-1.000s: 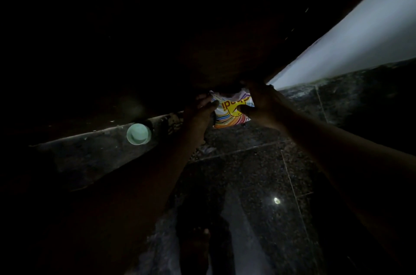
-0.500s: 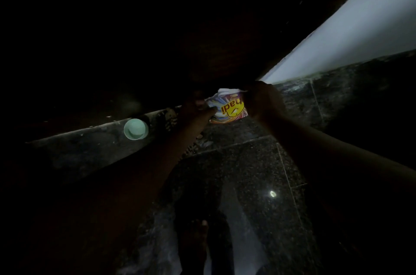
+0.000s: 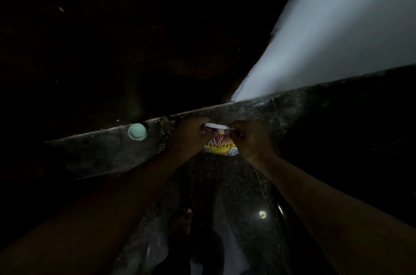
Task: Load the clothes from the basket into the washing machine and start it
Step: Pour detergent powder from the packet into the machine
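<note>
The scene is very dark. A small colourful detergent sachet [image 3: 221,147], yellow and white with red print, hangs between both hands in the middle of the view. My left hand [image 3: 190,131] pinches its top left corner. My right hand [image 3: 248,139] pinches its top right edge. The sachet's white top strip is stretched between the fingers. No basket, clothes or washing machine can be made out in the dark.
A pale green round cap [image 3: 136,131] sits on a dark stone ledge [image 3: 101,151] to the left of my hands. A white wall [image 3: 337,38] rises at the upper right. Dark speckled floor tiles [image 3: 236,184] lie below, with my bare foot [image 3: 180,223] on them.
Both hands with the sachet have moved down in the view as the camera tilted up. The sachet now hangs lower below the fingers, held by its top edge.
</note>
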The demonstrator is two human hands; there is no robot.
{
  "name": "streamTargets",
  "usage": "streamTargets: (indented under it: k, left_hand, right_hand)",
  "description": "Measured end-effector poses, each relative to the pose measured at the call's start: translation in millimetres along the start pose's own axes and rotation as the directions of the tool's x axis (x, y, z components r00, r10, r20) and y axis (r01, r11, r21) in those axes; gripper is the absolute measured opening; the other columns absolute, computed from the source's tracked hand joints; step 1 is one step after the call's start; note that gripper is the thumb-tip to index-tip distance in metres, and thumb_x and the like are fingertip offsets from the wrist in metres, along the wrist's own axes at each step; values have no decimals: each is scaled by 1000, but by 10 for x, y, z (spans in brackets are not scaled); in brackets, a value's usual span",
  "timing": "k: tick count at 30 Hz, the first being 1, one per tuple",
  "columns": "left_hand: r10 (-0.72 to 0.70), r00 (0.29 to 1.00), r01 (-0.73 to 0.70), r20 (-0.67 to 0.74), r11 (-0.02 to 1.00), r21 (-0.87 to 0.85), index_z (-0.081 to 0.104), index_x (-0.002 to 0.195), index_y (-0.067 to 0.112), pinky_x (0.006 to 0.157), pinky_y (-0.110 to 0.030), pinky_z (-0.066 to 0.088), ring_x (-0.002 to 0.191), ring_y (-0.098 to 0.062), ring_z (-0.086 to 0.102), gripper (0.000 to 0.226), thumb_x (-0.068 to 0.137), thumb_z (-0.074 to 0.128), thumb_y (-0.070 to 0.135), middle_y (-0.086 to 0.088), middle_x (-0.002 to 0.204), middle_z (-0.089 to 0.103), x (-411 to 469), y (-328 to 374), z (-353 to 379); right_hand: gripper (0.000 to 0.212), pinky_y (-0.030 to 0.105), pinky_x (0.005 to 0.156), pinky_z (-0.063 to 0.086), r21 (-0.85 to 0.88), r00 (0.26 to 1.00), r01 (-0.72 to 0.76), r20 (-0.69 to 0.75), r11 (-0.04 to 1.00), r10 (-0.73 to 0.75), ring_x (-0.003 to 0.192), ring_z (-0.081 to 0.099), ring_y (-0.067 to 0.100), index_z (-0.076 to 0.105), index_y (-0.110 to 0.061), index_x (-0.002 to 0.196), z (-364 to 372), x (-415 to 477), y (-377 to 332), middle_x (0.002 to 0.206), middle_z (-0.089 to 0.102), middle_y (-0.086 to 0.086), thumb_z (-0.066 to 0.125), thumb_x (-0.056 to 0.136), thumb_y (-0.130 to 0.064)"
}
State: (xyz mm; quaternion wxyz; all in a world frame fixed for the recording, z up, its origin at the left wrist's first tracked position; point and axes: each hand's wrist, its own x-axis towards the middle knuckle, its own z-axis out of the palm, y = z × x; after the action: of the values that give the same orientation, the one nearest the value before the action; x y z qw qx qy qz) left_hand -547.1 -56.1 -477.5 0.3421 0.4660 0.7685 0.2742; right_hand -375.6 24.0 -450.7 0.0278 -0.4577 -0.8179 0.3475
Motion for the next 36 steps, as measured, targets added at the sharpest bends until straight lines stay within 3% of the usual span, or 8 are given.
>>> streamTargets:
  k: [7,14,18,22,25,30,33,36]
  left_hand:
    - [209,975,-215,76,973,88,77,97,22,72,-37,56,77,-10,68,51,75,60,64,2,84,75,-1229,1539,-888]
    - [486,873,-485,39,857,173,76,83,22,54,-32,50,58,-6,62,39,87,62,58,5,68,70,-2418,3452,-1588]
    - [610,791,-605,50,767,212,74,79,25,56,-34,51,59,-6,64,33,87,64,56,6,65,68,-2847,4373,-1865]
    - [683,730,-679,30,718,157,75,80,20,60,-40,57,62,-10,69,29,85,67,47,3,68,72,-3217,5256,-2069]
    - [720,694,-718,10,692,72,77,82,20,63,-38,60,62,-8,71,23,86,73,42,4,71,75,-3456,5896,-2148]
    - [787,617,-784,9,615,-84,77,85,20,66,-36,61,66,-9,73,23,86,76,43,3,76,77,-3735,6793,-2098]
    - [812,582,-794,36,577,-189,76,92,17,75,-41,63,71,-11,75,28,86,75,45,3,84,78,-3855,7219,-1955]
    - [851,517,-804,96,521,-288,74,90,16,77,-44,63,72,-13,76,28,87,75,43,2,84,78,-3932,7565,-1767]
  right_hand:
    - [23,31,78,54,97,994,55,-96,994,-46,87,71,26,78,-12,108,-1310,-1387,-802,97,77,12,63,97,-24]
    - [25,38,61,51,91,948,194,-275,977,-163,64,65,19,76,-19,83,-2983,-2882,-1653,68,69,0,58,89,-35]
    - [20,39,70,56,128,892,285,-397,950,-214,72,70,13,71,-36,81,-3757,-3585,-1834,74,72,-4,62,90,-21]
    - [26,46,81,61,334,785,359,-614,871,-88,82,72,14,66,-30,113,-4250,-4210,-1779,86,73,1,66,92,-15]
    - [44,36,77,60,472,673,375,-730,798,116,82,71,19,55,-23,135,-4474,-4648,-1643,88,71,12,69,94,-16]
    - [61,32,76,55,634,513,380,-750,674,417,88,67,10,47,-23,143,-4605,-5065,-1399,108,69,11,76,89,-29]
    - [61,25,68,55,833,619,296,-540,467,570,105,67,15,51,-23,140,-4663,-5271,-1365,124,68,3,72,89,-47]
    - [49,42,82,58,917,761,343,-399,204,512,105,71,23,66,-24,125,-4709,-5372,-1371,116,74,2,54,94,-60]
